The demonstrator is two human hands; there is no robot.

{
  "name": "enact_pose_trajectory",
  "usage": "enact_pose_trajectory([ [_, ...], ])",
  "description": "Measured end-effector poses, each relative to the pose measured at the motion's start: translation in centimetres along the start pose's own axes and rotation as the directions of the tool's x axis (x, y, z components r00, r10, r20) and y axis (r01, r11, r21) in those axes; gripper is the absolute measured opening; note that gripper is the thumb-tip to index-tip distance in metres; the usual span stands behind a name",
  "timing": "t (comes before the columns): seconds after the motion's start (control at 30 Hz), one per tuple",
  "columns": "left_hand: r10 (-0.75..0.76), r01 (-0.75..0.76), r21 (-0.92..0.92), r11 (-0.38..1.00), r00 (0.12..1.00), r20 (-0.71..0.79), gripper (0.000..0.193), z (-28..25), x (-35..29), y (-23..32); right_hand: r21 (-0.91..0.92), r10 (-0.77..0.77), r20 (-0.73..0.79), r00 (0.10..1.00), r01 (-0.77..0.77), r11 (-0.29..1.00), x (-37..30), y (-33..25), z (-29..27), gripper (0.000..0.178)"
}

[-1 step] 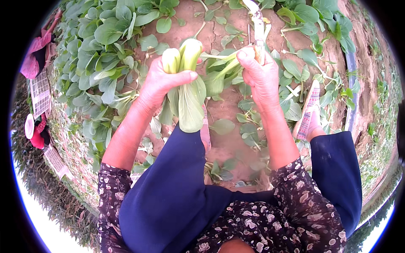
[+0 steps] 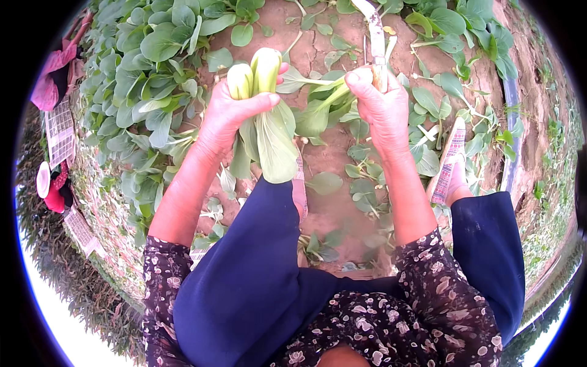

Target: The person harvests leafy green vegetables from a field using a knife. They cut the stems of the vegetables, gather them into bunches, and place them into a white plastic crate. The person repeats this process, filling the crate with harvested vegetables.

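My left hand [image 2: 221, 119] is closed around two heads of bok choy [image 2: 265, 70]. Their pale stem ends point up past my thumb, and the leaves hang down over my knee. My right hand [image 2: 385, 113] grips the short handle of a curved knife [image 2: 375, 37], its dirt-marked, light blade pointing away from me. Loose green leaves with stalks [image 2: 321, 110] reach from between the two hands to the thumb of my right hand; the stalk ends seem pinched there, partly hidden by the fingers.
Dense bok choy plants [image 2: 147, 79] grow on the left. Cut leaves [image 2: 364, 192] lie scattered on brown soil around my shoes [image 2: 449, 159]. A bluish hose [image 2: 511, 128] runs along the right. Plastic crates [image 2: 60, 131] and people in pink and red [image 2: 55, 192] are at the far left.
My left hand with the bok choy has risen slightly away from me and a little to the left. My right hand has shifted slightly right; both grips stay the same.
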State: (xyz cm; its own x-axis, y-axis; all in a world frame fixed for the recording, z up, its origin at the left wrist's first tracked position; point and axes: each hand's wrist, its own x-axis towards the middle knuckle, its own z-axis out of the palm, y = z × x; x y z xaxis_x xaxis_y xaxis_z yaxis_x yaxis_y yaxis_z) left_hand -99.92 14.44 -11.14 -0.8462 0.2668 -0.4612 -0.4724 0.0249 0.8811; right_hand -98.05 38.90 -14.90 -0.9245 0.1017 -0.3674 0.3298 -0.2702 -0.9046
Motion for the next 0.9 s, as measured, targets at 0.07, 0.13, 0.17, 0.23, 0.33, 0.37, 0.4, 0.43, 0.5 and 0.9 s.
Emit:
enact_pose_trajectory([
  [0.07,0.058,-0.058,0.029,0.998,0.998,-0.006,0.048,-1.8,-0.2,0.0,-0.159,0.059,0.044,0.997,-0.051,0.986,0.6,-0.2,1.2,0.038],
  [0.13,0.029,-0.029,0.001,1.0,0.999,0.041,0.047,-1.9,-0.6,0.0,-0.285,0.093,0.079,0.993,-0.067,0.956,1.4,0.3,2.6,0.047],
  [0.17,-0.009,0.009,-0.004,1.0,0.998,0.056,0.046,-1.2,-0.7,-0.1,-0.234,0.137,0.108,0.985,-0.109,0.966,1.4,0.7,3.6,0.044],
  [0.23,-0.049,0.05,-0.009,0.999,0.996,0.074,0.046,-0.9,-0.6,-1.5,-0.131,0.222,0.175,0.959,-0.201,0.971,1.1,1.3,6.4,0.038],
  [0.33,-0.121,0.119,-0.338,0.934,0.993,0.016,0.039,-0.3,-0.5,-2.4,-0.005,0.273,0.296,0.915,-0.284,0.959,1.4,1.0,7.2,0.039],
  [0.37,-0.121,0.125,-0.371,0.92,0.992,0.034,0.039,-0.5,-0.5,-2.7,0.027,0.293,0.345,0.892,-0.322,0.946,1.7,0.9,7.1,0.039],
  [0.4,-0.122,0.133,-0.404,0.905,0.991,0.053,0.038,-0.8,-0.4,-3.2,-0.005,0.314,0.372,0.874,-0.336,0.942,1.7,0.4,7.3,0.035],
  [0.43,-0.122,0.142,-0.437,0.888,0.99,0.073,0.037,-1.1,-0.3,-3.6,-0.097,0.325,0.389,0.862,-0.313,0.945,1.9,0.3,7.4,0.035],
  [0.5,-0.209,0.269,-0.421,0.866,0.96,0.185,0.05,-2.4,-0.3,-4.2,-0.276,0.359,0.414,0.837,-0.26,0.925,2.5,0.6,7.4,0.034],
  [0.9,-0.174,0.369,-0.554,0.746,0.912,0.372,0.077,-4.6,-1.1,-6.0,-0.23,0.42,0.634,0.649,-0.36,0.904,3.9,2.8,8.9,0.029],
])
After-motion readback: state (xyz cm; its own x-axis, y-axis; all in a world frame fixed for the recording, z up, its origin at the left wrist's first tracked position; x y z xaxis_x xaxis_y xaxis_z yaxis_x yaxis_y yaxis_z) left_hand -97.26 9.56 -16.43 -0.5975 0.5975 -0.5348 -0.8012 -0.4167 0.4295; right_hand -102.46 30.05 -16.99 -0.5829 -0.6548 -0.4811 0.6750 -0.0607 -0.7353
